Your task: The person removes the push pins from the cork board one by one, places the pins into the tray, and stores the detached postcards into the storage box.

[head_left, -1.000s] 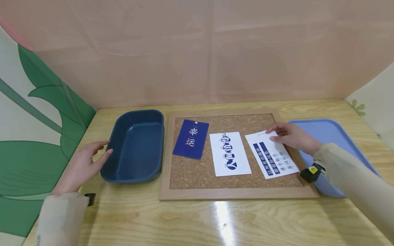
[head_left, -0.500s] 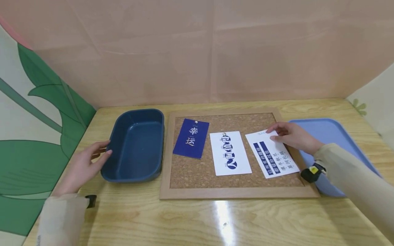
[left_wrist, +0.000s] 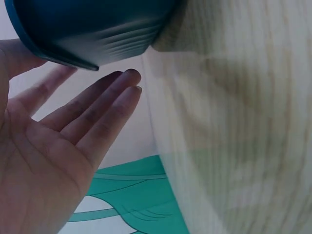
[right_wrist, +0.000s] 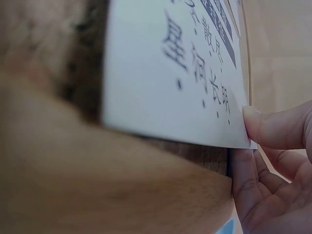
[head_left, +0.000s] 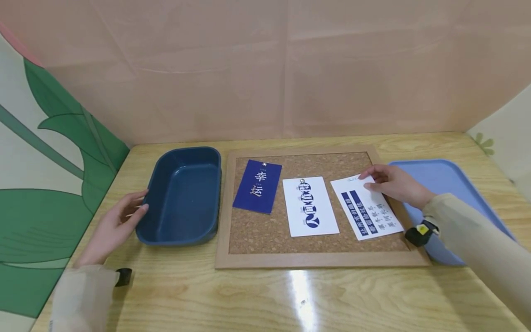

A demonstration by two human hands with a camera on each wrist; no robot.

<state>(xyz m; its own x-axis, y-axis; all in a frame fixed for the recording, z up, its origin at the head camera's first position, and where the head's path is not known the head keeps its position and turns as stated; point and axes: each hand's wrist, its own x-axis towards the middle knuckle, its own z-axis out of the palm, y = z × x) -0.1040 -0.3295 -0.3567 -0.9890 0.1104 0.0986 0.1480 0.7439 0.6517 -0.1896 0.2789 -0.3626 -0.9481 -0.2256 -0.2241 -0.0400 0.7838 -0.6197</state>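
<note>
Easing back slightly over the past second, a person's left grip (head_left: pixel 109 226) hangs with fingers loosely spread at the rim of a dark blue tub (head_left: pixel 186 203), just left of a corkboard (head_left: pixel 259 235); whether it touches is hard to tell. Over the corkboard's right side, the right grip (head_left: pixel 396 185) pinches a white card (head_left: pixel 365 207) by its edge. A purple-blue card (head_left: pixel 257 186) lies pinned on the corkboard's left part.

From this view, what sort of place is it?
Probably an indoor tabletop workspace, perhaps staged: a wood-grain table, a plain pinkish backdrop behind it, and a leaf-patterned panel on the left.
</note>
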